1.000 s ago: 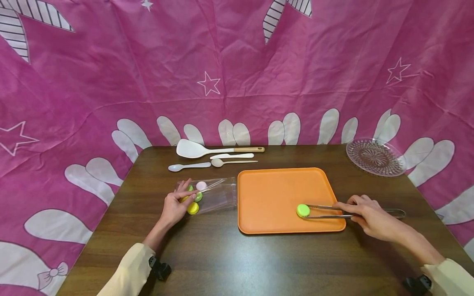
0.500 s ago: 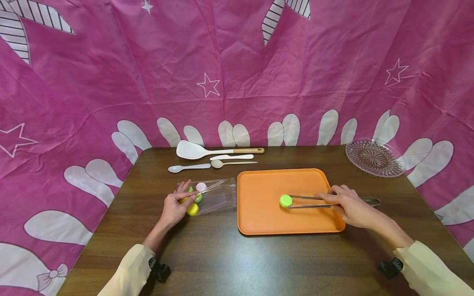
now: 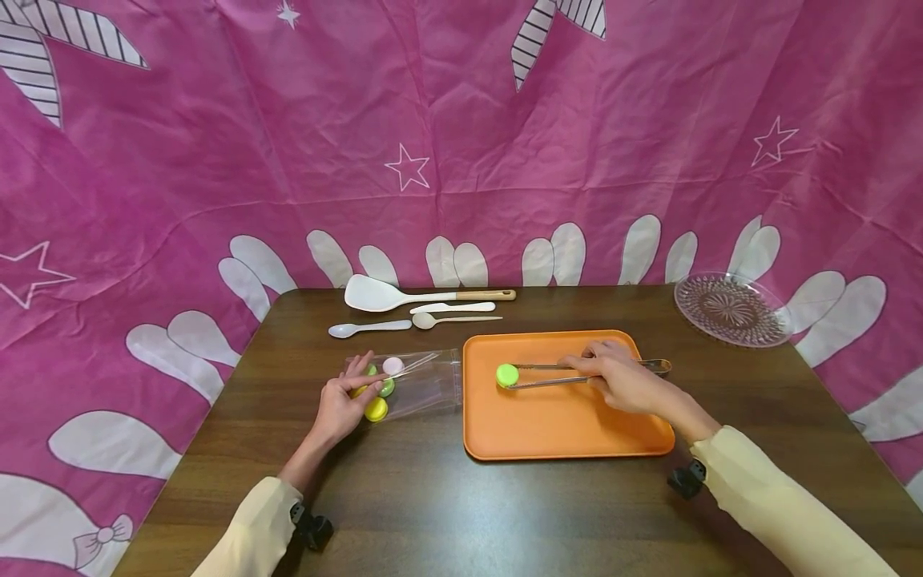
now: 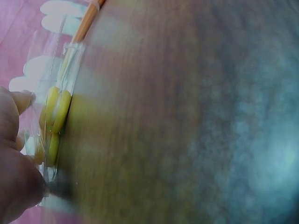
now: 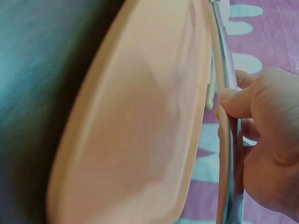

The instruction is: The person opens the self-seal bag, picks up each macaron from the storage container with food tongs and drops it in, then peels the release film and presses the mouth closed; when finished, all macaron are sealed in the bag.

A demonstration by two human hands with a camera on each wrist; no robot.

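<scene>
My right hand (image 3: 618, 378) grips a pair of metal tongs (image 3: 551, 382), thumb and fingers on opposite arms. A bright green macaron (image 3: 507, 375) is clamped between the tong tips, over the left part of an orange tray (image 3: 562, 437). In the right wrist view the tongs (image 5: 229, 140) run up past the tray's edge. On the left lies a clear plastic bag (image 3: 433, 390) with several macarons inside, among them a yellow one (image 3: 376, 409) and a pink one (image 3: 392, 366). My left hand (image 3: 344, 401) pinches the bag's film near its closed end; its fingers partly cover the macarons.
Behind the bag and tray lie a white spatula (image 3: 371, 294) with a wooden handle, a white knife (image 3: 453, 307), a white spoon (image 3: 369, 327) and a wooden spoon (image 3: 425, 320). A clear patterned plate (image 3: 731, 312) stands at the back right. A pink curtain hangs behind the table.
My right hand has carried the tongs and the green macaron leftward across the tray, from its right part to near its left edge. My left hand stays at the bag.
</scene>
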